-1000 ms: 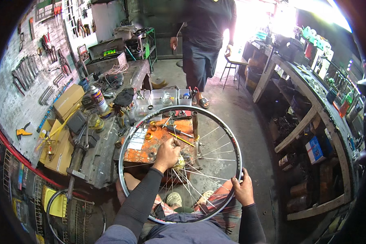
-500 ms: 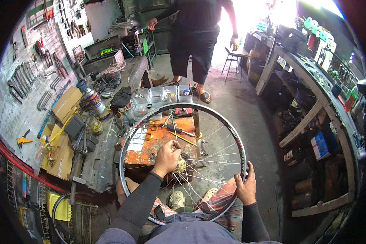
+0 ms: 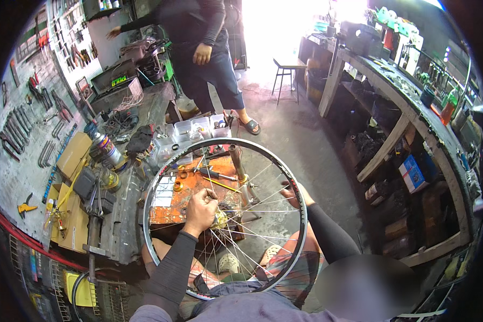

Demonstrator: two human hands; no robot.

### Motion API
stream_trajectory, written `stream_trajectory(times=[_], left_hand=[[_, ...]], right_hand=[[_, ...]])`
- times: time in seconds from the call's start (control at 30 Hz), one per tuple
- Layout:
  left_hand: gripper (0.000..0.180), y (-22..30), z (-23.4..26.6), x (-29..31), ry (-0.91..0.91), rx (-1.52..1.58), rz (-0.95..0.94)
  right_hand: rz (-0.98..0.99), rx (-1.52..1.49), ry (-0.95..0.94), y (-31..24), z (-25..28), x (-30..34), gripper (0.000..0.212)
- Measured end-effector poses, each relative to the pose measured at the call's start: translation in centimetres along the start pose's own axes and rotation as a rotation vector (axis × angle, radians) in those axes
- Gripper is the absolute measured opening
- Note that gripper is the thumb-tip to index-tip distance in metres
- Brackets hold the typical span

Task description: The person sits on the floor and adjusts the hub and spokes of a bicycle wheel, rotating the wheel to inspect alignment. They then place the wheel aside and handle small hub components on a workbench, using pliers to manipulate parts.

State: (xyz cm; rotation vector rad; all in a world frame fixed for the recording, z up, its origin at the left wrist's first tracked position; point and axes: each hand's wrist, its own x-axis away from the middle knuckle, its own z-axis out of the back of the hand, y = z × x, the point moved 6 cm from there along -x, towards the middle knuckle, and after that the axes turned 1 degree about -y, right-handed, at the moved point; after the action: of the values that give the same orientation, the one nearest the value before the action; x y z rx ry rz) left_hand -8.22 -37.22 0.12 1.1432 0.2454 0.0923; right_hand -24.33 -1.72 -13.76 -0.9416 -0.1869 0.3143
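Wheel (image 3: 220, 219) spans our lap (image 3: 308, 263): our left hand (image 3: 200, 212) pinches a spoke (image 3: 209, 173); our right hand (image 3: 291, 197) spreads loosely by the rim's edge (image 3: 304, 216), floor (image 3: 330, 182) stretching beyond.

Green lettering (image 3: 119, 81), apparently on a dark box (image 3: 103, 86)

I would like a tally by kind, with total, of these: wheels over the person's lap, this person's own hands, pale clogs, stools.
Wheel over the lap: 1
Own hands, left hand and right hand: 2
Pale clogs: 2
Stool: 1
Total: 6
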Motion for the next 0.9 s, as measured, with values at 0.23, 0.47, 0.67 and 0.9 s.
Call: stream_trajectory(times=[0.23,0.47,0.67,0.9], left_hand=[[0.006,-1.1,2.1,0.8,0.109,0.054,0.036],[0.008,1.4,1.8,0.3,0.105,-0.033,0.056],[0.009,3.5,1.0,-0.3,0.116,-0.074,0.046],[0.014,7.6,5.9,3.5,0.187,-0.069,-0.021]], right_hand=[[0.317,-0.029,-0.125,-7.8,-7.4,-9.5,0.079],[0.381,-0.135,-0.147,-8.7,-8.4,-11.8,0.089],[0.277,-0.398,0.052,-2.1,-6.1,-10.2,0.071],[0.014,-1.140,-0.315,-11.8,3.4,4.3,0.112]])
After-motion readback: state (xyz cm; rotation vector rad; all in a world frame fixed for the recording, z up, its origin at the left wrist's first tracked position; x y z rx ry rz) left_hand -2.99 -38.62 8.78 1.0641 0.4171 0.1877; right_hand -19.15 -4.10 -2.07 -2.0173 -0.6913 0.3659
